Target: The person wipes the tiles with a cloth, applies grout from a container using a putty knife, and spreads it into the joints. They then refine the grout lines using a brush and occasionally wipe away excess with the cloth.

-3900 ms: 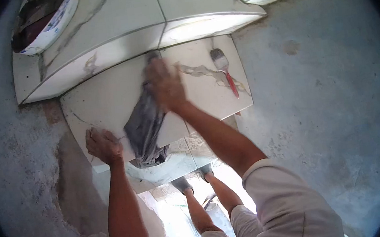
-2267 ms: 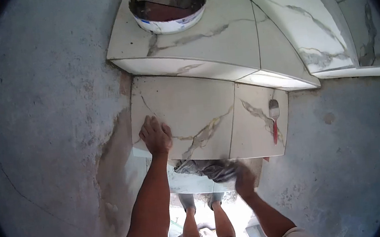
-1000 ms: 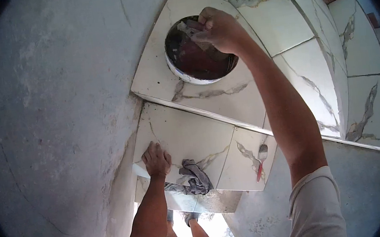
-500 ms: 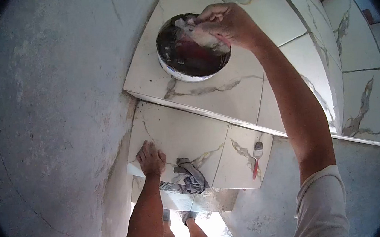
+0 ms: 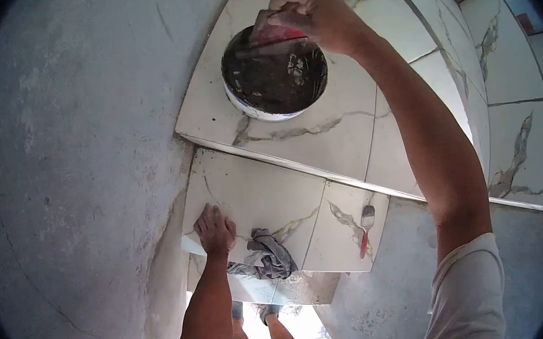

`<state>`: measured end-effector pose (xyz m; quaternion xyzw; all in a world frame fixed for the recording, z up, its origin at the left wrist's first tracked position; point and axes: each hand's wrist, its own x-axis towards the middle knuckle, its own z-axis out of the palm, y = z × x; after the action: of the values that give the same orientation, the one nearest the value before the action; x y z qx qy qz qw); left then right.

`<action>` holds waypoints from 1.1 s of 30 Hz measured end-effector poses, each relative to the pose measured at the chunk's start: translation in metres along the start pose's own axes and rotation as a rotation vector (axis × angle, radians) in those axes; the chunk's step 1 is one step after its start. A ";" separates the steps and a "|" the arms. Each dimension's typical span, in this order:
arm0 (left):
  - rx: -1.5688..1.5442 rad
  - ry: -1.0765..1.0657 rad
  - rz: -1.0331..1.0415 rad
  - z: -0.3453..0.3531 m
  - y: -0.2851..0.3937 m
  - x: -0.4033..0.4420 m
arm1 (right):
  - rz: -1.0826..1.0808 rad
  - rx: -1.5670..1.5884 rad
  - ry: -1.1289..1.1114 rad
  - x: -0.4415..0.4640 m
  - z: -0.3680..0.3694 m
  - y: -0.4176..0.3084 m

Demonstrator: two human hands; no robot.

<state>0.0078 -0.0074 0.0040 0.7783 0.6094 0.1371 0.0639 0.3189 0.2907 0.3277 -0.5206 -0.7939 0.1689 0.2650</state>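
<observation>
My right hand point(image 5: 318, 15) is closed around a flat red scraper point(image 5: 277, 32), dirtied with grey and partly blurred. The scraper is held over the far side of a round bucket point(image 5: 272, 116) with a white outside and a dark, smeared inside. My left hand point(image 5: 214, 230) rests on the lower tiled step point(image 5: 253, 184), fingers stretched forward and holding nothing. A crumpled grey rag point(image 5: 272, 255) lies to its right, at the step's near edge. Farther right is a paintbrush point(image 5: 365, 231) with a red handle.
The bucket stands on the upper tiled step point(image 5: 322, 147), near the bare grey wall point(image 5: 85, 156) on the left. More marble-patterned steps point(image 5: 514, 150) curve up to the right. My feet point(image 5: 270, 312) are below the lower step.
My right hand has risen a little, up and left, with the scraper tilting so its red face shows. More of the bucket's inside is visible. My left hand stays on the step.
</observation>
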 end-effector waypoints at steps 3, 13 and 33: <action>-0.007 0.025 0.005 0.002 -0.001 0.000 | -0.100 -0.049 -0.056 -0.002 0.002 -0.009; -0.012 0.049 0.020 0.003 -0.001 0.000 | 0.646 1.162 0.531 -0.029 -0.034 0.011; 0.006 0.044 0.025 -0.001 0.000 0.000 | 0.392 1.965 0.226 -0.155 -0.007 -0.034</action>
<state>0.0072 -0.0070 0.0051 0.7829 0.6012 0.1532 0.0462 0.3472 0.1350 0.3145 -0.2057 -0.1735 0.7389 0.6178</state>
